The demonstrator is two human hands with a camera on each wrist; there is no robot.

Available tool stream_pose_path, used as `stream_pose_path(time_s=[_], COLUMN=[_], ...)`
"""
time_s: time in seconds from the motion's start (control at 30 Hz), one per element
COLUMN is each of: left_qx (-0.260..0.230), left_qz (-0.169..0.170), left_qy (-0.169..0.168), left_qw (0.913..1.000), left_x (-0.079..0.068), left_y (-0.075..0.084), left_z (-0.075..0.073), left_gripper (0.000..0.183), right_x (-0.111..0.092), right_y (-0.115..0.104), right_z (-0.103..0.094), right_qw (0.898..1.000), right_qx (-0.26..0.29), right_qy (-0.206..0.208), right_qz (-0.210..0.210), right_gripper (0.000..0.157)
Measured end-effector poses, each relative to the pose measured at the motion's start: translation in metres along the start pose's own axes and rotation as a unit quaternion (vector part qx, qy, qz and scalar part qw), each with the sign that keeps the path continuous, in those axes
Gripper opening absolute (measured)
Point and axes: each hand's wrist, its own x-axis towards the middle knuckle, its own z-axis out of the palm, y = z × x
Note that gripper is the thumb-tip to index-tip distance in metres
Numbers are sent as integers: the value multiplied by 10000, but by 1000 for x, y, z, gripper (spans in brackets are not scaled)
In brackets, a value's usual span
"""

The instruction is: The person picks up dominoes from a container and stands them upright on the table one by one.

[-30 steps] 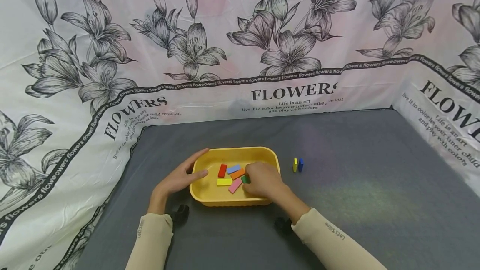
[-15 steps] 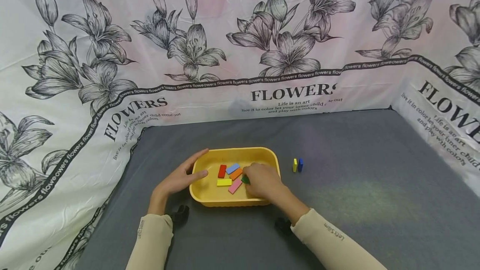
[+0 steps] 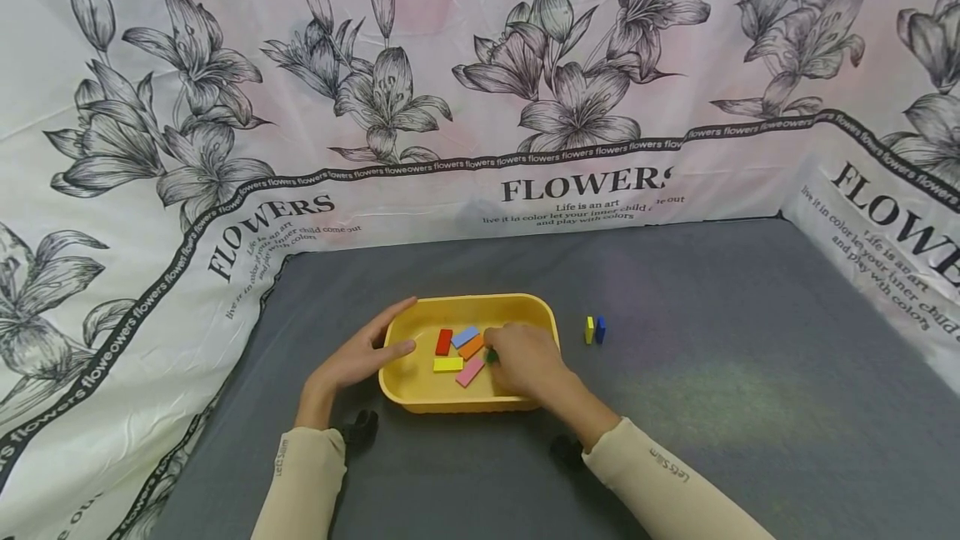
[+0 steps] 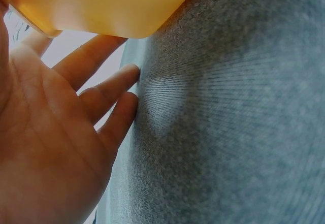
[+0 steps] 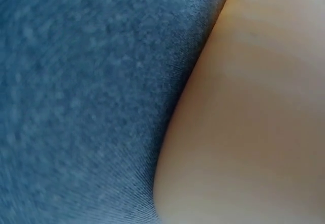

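A yellow plastic tray [image 3: 420,396] holds several small coloured blocks. My left hand [image 3: 365,354] grips its left side, the thumb over the rim and the fingers along the outside wall; in the left wrist view those fingers [image 4: 106,89] are spread beneath the tray's wall [image 4: 101,10]. Inside the tray's right part, my right hand [image 3: 525,359] pinches a green block [image 3: 492,356], mostly hidden by the fingers. Left of it lie orange [image 3: 471,347], pink [image 3: 470,372], light blue [image 3: 465,337], red [image 3: 444,342] and yellow [image 3: 447,365] blocks. The right wrist view shows mainly bare skin and grey cloth.
Right of the tray, a small yellow block [image 3: 589,330] and a dark blue block [image 3: 601,330] stand upright side by side, slightly apart, on the grey cloth [image 3: 712,298]. A flower-printed curtain [image 3: 420,107] borders the back and sides.
The green block has turned and sunk further behind my right hand's fingers. The light blue and orange blocks have shifted slightly left. My left hand has stayed in place.
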Motion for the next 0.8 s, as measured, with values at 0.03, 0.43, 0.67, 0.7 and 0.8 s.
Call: stream_pose_path(time_s=[0.03,0.43,0.67,0.7,0.8], left_qx=[3,65,3,25,45], left_qz=[16,30,-56,-57,-69], left_qy=[-3,19,-5,-3,-9], left_qw=[10000,10000,10000,10000,10000], left_x=[0,1,-1,-1,-1], left_y=[0,2,4,4,3], left_z=[0,-2,-1,-1,0], left_gripper=[72,71,69,69,69], right_x=[0,0,-3,-3,-5], right_y=[0,11,21,23,30], right_z=[0,-14,-19,-19,-19], right_qw=[10000,9912,9816,9798,9716], right_qx=[60,1309,1828,1905,2195], right_qy=[56,197,459,540,823], right_qz=[-11,-84,-290,-297,-315], right_gripper=[8,27,26,26,27])
